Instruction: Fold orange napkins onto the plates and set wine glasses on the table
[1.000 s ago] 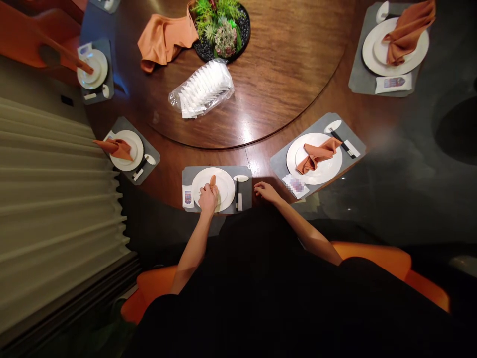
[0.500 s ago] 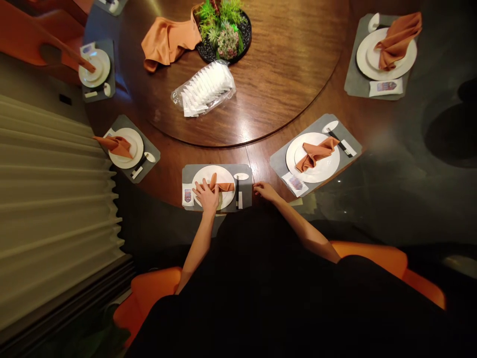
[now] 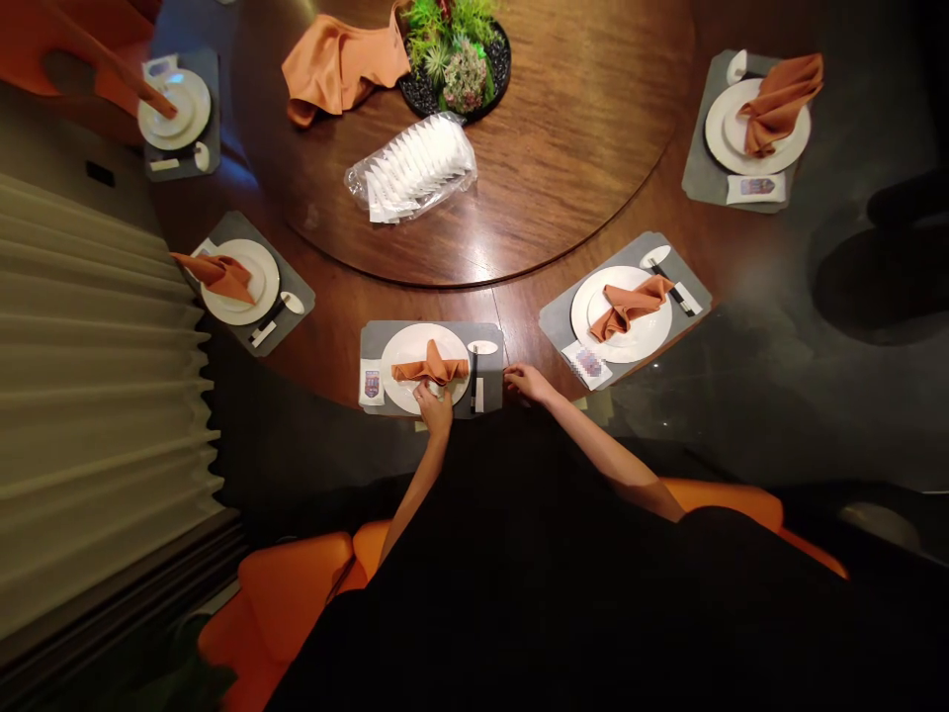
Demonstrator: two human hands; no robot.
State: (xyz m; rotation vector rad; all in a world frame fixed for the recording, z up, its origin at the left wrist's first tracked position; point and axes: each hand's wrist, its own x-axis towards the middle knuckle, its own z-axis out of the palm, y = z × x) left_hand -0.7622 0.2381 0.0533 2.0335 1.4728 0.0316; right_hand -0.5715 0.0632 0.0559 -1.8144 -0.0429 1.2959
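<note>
1. Napkin (image 3: 439,369): orange, folded; lies on the near plate (image 3: 390,392), side arms reaching toward the plate's left and right rims, one point toward the table's middle.
2. Left hand (image 3: 435,405): over the plate's near rim, fingertips at the napkin's lower edge. Cannot tell whether they pinch cloth.
3. Plate sits on a grey mat (image 3: 375,339); packet (image 3: 372,384) just left, chopsticks (image 3: 474,378) just right, mat showing beyond both.
4. Right hand (image 3: 528,383): fingers loosely bent, just off the mat's right edge; cannot tell whether fingertips meet or touch wood.
5. Gap of wood between this mat and the right-hand mat (image 3: 555,318), narrow near the person, widening inward; right hand occupies the narrow end.
6. Strip of table (image 3: 345,309) separates near mat from the turntable (image 3: 585,119) rim.
7. On the turntable, well apart from both hands: bagged packs (image 3: 419,166), loose orange cloth (image 3: 333,71), planter (image 3: 465,77). Broad stretch of wood to their right.
</note>
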